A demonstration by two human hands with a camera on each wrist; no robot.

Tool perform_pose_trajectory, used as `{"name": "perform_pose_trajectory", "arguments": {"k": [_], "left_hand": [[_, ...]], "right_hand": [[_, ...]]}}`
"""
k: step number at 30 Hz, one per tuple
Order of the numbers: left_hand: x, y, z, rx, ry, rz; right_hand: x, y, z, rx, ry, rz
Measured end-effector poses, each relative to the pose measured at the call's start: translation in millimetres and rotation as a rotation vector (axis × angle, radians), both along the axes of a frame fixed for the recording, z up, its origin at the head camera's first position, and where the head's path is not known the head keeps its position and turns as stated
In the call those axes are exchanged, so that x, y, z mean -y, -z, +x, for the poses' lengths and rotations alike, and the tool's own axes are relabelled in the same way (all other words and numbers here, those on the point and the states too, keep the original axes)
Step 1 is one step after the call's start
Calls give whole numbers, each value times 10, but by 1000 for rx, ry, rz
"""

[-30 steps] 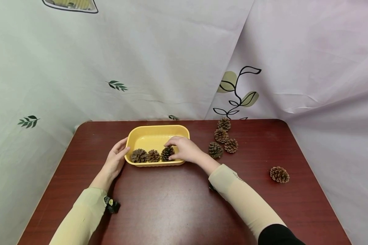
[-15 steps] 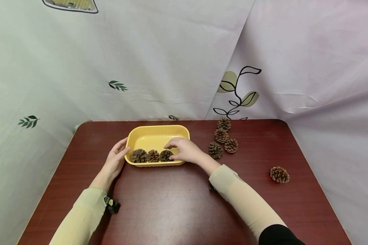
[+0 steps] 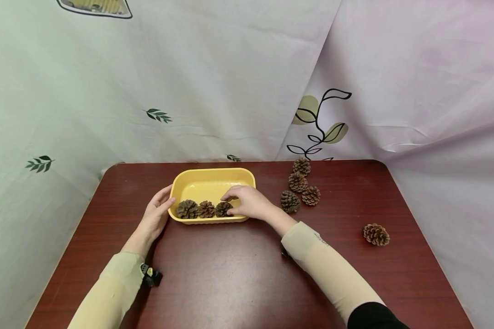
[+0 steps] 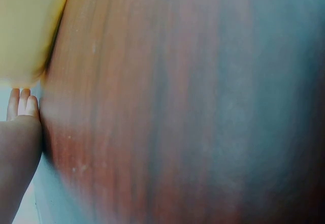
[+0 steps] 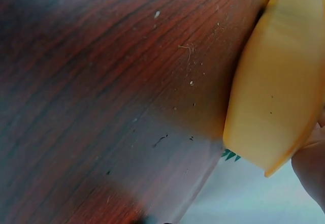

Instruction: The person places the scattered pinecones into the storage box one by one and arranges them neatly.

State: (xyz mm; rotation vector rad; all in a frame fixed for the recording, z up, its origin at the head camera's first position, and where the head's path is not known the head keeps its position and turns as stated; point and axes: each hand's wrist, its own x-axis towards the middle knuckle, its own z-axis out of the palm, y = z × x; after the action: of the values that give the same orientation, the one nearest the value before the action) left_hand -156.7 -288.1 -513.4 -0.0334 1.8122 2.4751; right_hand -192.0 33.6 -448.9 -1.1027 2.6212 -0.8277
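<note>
My left hand [image 3: 157,214] holds the left end of a shallow yellow plastic tray [image 3: 207,172], thumb at its rim and fingers along its outer side. Three brown pine cones stand in a row along the tray's near wall: a left one [image 3: 187,209], a middle one [image 3: 206,209] and a right one [image 3: 223,209]. Over the tray's right end reaches my right hand [image 3: 251,202], its thumb beside the right pine cone and its fingers parted just above it. In the right wrist view the tray's outer wall [image 5: 277,76] hides the pine cones.
Right of the tray several pine cones lie grouped, such as a near one [image 3: 290,202] and a far one [image 3: 301,166]. A single pine cone [image 3: 376,234] lies farther right on the dark red wooden table [image 3: 214,283]. A patterned white cloth [image 3: 214,91] hangs behind the table.
The right pine cone has tipped from upright between my right fingers to sitting lower beside the middle one. My right fingers have loosened around it. The left hand and tray stay put.
</note>
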Motion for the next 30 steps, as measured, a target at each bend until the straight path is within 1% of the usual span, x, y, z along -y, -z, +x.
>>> {"name": "perform_pose_trajectory", "arguments": {"k": [4, 10, 14, 19, 25, 28, 30], "left_hand": [[-2, 4, -3, 5, 0, -5], [2, 9, -8, 10, 4, -3], [7, 13, -9, 8, 1, 1], [8, 10, -8, 9, 5, -4], [0, -3, -6, 12, 4, -2], [1, -6, -3, 13, 0, -2], [7, -5, 0, 14, 0, -6]], "right_hand": [[-65, -16, 27, 16, 40, -70], [-215, -44, 90, 79, 91, -266], [-333, -88, 147, 56, 110, -346], [-513, -142, 239, 16, 147, -398], [-767, -155, 351, -35, 215, -437], [-904, -147, 404, -46, 242, -441], [-999, -137, 443, -37, 261, -446]]}}
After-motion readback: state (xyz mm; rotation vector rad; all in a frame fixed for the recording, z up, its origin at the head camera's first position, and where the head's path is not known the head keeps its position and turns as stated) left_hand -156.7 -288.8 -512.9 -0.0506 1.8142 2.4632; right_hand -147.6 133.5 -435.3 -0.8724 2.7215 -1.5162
